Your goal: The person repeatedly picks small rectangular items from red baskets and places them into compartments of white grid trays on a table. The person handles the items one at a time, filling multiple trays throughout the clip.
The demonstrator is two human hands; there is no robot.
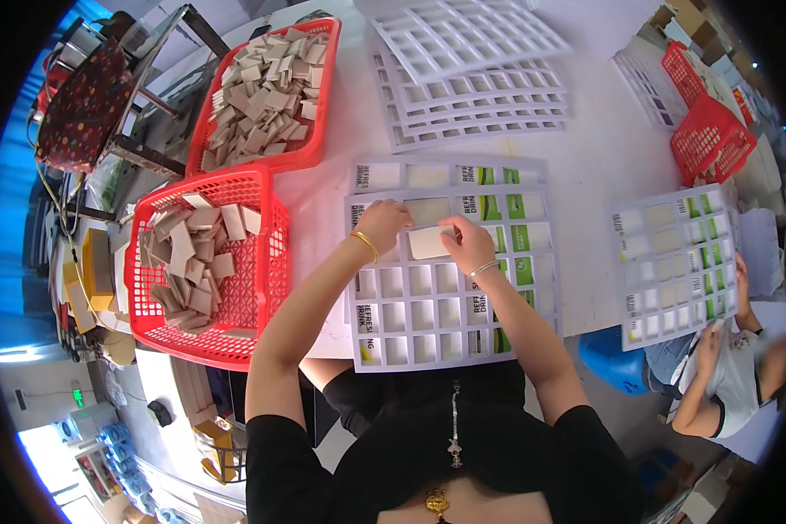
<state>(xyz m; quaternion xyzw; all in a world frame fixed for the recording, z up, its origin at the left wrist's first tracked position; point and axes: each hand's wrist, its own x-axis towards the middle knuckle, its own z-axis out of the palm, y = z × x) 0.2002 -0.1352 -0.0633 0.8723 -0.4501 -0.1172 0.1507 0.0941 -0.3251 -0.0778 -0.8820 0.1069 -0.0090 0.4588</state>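
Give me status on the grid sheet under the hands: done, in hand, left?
Done: the grey grid sheet shows green-printed pieces in its right columns. In hand: the left hand and right hand hold a pale card piece over an upper cell. Left: most left and middle cells look unfilled; the near red basket holds more pieces.

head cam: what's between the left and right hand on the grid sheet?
A pale rectangular card, held at its right end by the right hand; the left hand rests on the grid sheet. Head view.

A white worktable (611, 131) fills the room; a blue stool (610, 360) stands beneath.
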